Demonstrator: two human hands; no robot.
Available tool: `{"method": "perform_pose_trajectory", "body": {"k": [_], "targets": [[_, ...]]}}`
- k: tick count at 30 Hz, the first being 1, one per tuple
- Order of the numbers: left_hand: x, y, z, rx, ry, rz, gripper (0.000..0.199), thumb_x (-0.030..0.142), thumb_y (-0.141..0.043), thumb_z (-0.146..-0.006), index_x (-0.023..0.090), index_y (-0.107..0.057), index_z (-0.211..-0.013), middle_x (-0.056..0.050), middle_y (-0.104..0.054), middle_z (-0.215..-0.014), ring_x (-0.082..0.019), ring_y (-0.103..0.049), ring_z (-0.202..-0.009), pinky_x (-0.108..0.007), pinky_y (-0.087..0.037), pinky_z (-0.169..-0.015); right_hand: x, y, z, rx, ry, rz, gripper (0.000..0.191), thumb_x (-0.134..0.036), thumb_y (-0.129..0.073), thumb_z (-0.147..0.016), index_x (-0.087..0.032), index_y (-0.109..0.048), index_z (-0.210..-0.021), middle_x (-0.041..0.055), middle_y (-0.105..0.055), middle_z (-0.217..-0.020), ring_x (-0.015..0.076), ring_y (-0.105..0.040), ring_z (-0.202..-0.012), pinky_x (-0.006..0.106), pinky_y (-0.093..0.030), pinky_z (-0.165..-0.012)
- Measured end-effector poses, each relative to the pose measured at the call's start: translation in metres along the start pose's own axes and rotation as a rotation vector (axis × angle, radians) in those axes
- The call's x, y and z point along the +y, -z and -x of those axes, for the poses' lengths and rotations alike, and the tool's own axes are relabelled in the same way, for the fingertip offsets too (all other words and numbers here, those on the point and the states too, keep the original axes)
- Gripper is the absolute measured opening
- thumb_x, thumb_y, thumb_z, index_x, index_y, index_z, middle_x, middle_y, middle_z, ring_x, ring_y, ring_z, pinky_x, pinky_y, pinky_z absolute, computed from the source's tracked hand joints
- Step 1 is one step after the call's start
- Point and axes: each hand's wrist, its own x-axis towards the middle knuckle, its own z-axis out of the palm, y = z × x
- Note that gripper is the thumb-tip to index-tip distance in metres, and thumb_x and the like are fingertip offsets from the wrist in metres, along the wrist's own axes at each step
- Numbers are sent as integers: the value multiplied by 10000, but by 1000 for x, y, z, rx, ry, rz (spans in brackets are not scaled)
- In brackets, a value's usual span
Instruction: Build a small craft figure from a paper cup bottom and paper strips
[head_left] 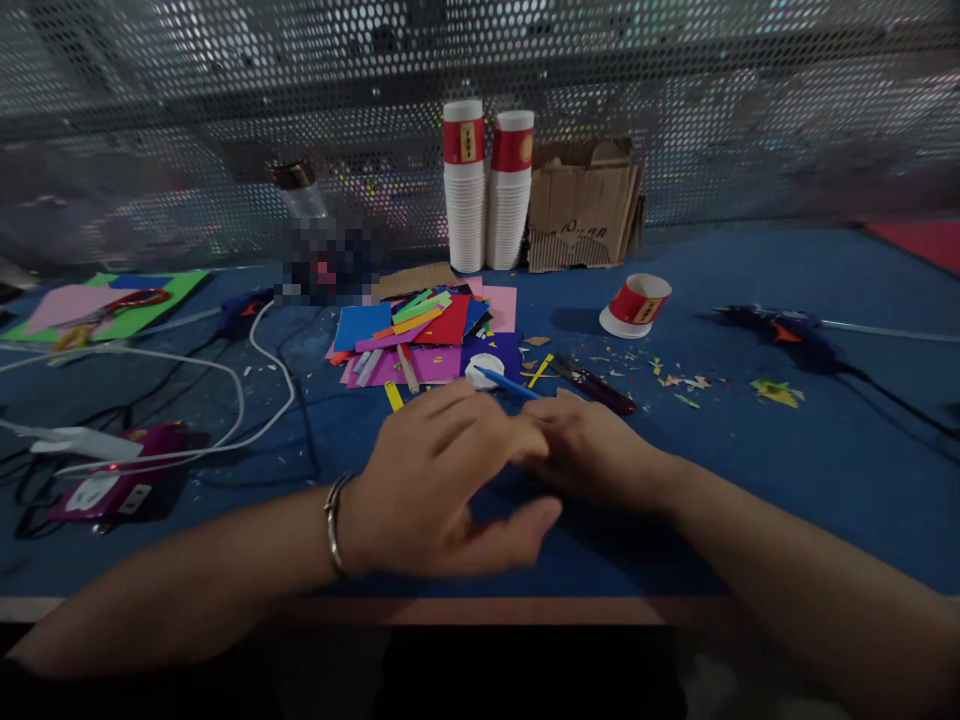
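My left hand (442, 480), with a metal bracelet at its wrist, is over the front of the blue table, thumb and fingers apart, its fingertips close to my right hand. My right hand (592, 445) has its fingers curled low at the tabletop; what they hold, if anything, is hidden. A blue pen-like stick (506, 382) reaches from beside the right fingers to a white round piece (484, 371). Behind the hands lies a pile of coloured paper and strips (442, 320). Dark-handled pliers or scissors (600, 385) rest just beyond my right hand.
Two paper cup stacks (465, 200) and a cardboard box (581, 215) stand at the back. One cup (636, 305) tilts right of centre. Glue guns lie left (244, 313) and right (802, 338). Cables and a purple power strip (124, 475) occupy the left. Paper scraps (686, 383) are scattered about.
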Motion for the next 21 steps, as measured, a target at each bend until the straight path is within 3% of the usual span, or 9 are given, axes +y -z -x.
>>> {"method": "perform_pose_trajectory", "body": {"k": [5,10,17,21], "targets": [[-23,-27,-10,-257,107,-300,468,602,-698,-897,155,-647,-1027,-116,-670,-1050,-319,-591,-995,-461,-482,-815,-3,6,0,-79,-44,114,154,-196,-551,-969,-163,-678,-1050,106,-707,-978,230,-628,-897,344,-401,-764],[-30,-31,-10,-274,162,-316,528,656,-684,-879,156,-622,-1036,-123,-648,-1075,-319,-578,-1010,-453,-459,-840,3,8,2,-60,-57,73,213,-206,-480,-1008,-154,-675,-1075,117,-708,-1017,236,-645,-936,353,-453,-803],[-27,-24,-13,-365,188,-295,350,465,-710,-926,146,-657,-1063,-117,-668,-1101,-326,-574,-1056,-467,-466,-875,8,5,4,9,-26,-18,231,-234,-469,-1024,-152,-680,-1074,109,-706,-992,241,-664,-932,370,-497,-821],[-31,-17,-17,-391,115,-168,210,284,-671,-957,167,-697,-1129,-98,-688,-1127,-296,-580,-1084,-451,-476,-916,10,8,7,90,-10,-45,202,-203,-484,-1003,-163,-678,-1043,91,-714,-962,222,-664,-897,351,-492,-796]]}}
